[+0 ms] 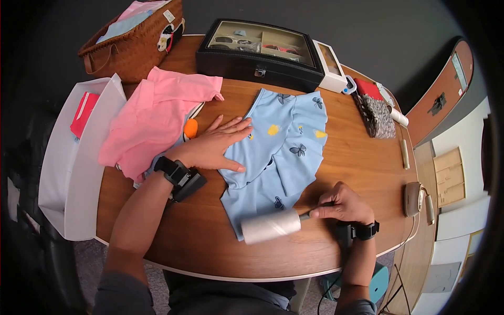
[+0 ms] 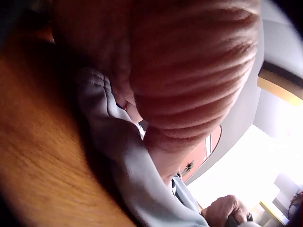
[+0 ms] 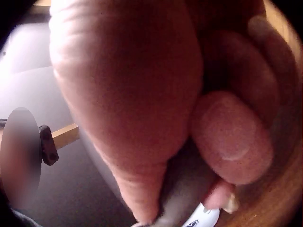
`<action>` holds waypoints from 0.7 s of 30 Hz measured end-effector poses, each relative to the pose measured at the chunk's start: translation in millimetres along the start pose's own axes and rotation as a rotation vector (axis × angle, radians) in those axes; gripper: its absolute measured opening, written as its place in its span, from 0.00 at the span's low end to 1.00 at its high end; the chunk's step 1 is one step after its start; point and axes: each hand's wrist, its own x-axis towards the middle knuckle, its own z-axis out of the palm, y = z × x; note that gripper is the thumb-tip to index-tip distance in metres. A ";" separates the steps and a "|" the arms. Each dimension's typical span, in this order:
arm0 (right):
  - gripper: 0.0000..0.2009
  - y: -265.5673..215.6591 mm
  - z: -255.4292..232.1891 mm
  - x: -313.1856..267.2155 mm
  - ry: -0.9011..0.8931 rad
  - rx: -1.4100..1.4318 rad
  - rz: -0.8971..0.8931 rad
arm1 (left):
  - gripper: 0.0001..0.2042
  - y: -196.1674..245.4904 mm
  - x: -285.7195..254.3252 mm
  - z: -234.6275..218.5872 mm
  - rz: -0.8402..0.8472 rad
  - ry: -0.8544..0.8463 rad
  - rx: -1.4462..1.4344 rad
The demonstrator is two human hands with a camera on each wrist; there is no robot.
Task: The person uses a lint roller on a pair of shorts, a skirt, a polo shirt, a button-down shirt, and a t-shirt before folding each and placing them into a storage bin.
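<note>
A light blue child's garment with dark butterflies and yellow patches lies spread on the wooden table. My left hand rests on its left side, fingers straight and spread. In the left wrist view, the cloth bunches in a fold below my palm. My right hand grips the handle of a white lint roller, whose roll overlaps the garment's lower edge in the head view. Curled fingers wrap the dark handle in the right wrist view.
Left of the garment lie a pink shirt and an orange object. A white bin and wicker basket stand beyond. A black eyewear case sits at the back; a patterned knit item lies right.
</note>
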 end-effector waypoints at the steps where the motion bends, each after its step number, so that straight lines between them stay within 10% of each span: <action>1: 0.24 0.1 2.3 3.3 0.070 0.046 -0.047 | 0.47 -0.4 0.0 0.3 0.000 0.001 0.004; 18: 0.23 16.6 15.5 19.5 0.749 -0.014 0.139 | 0.52 -2.1 1.0 1.9 0.008 0.028 -0.025; 21: 0.25 17.9 17.0 17.5 0.632 0.116 0.102 | 0.52 -2.5 1.0 1.6 0.015 0.022 -0.015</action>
